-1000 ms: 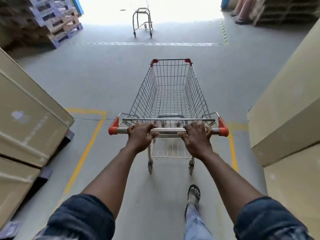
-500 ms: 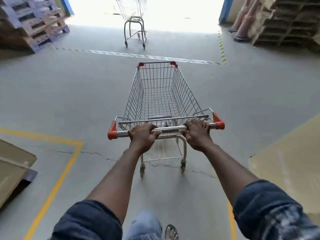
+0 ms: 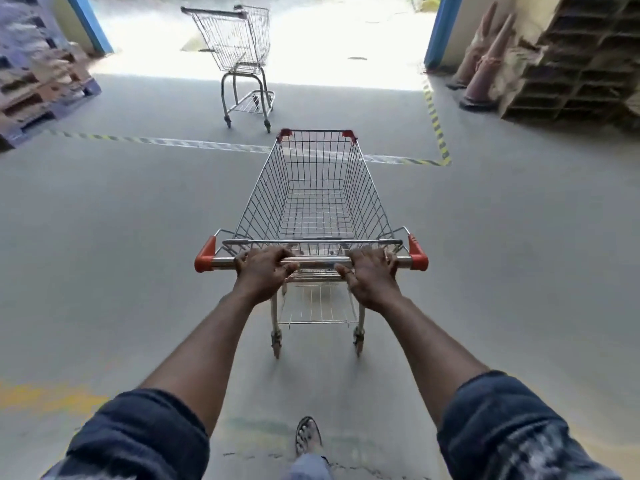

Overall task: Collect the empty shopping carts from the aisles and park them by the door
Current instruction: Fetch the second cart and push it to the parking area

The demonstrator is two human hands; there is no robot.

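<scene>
An empty wire shopping cart (image 3: 313, 199) with red corner caps stands on the grey floor right in front of me. My left hand (image 3: 263, 273) grips its metal handle bar left of the middle. My right hand (image 3: 372, 277) grips the same bar right of the middle. A second empty cart (image 3: 239, 46) stands ahead and to the left, at the bright open doorway (image 3: 346, 39), with its handle towards the left.
Stacked pallets (image 3: 38, 81) stand at the far left and dark crates (image 3: 581, 64) at the far right, with traffic cones (image 3: 485, 64) beside the blue door frame (image 3: 441, 29). Striped tape (image 3: 438, 133) marks the floor before the doorway. Yellow paint (image 3: 41, 396) lies at lower left.
The cart and I have rolled forward out from between the big cardboard boxes, which have left the view. The doorway and the second cart are much closer. Both hands keep their grip.
</scene>
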